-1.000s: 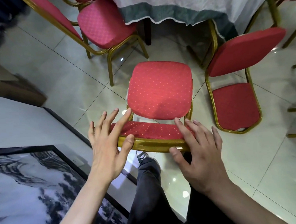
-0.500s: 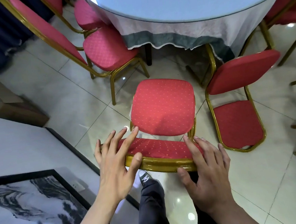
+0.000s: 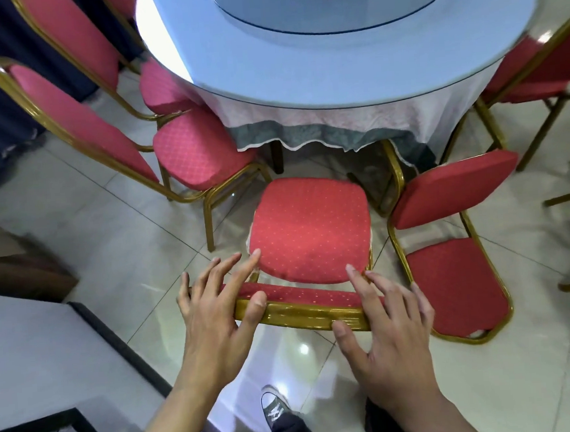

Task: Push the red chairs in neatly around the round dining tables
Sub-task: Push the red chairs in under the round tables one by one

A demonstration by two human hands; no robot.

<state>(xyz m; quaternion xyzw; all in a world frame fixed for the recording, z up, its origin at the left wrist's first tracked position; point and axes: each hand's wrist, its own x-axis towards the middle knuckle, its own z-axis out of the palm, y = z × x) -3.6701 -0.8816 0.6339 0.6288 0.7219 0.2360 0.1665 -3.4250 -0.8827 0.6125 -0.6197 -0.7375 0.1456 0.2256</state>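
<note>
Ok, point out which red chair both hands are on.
The middle chair, facing the round table: left hand and right hand rest on its backrest. The left chair and the sideways right chair stand untouched.

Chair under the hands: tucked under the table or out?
Out: the chair seat lies wholly clear of the tablecloth hem, floor visible between.

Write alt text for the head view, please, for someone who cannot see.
A person's left hand and right hand rest, fingers spread, on the gold back rail of a red chair facing a round table; other red chairs stand on both sides.
</note>
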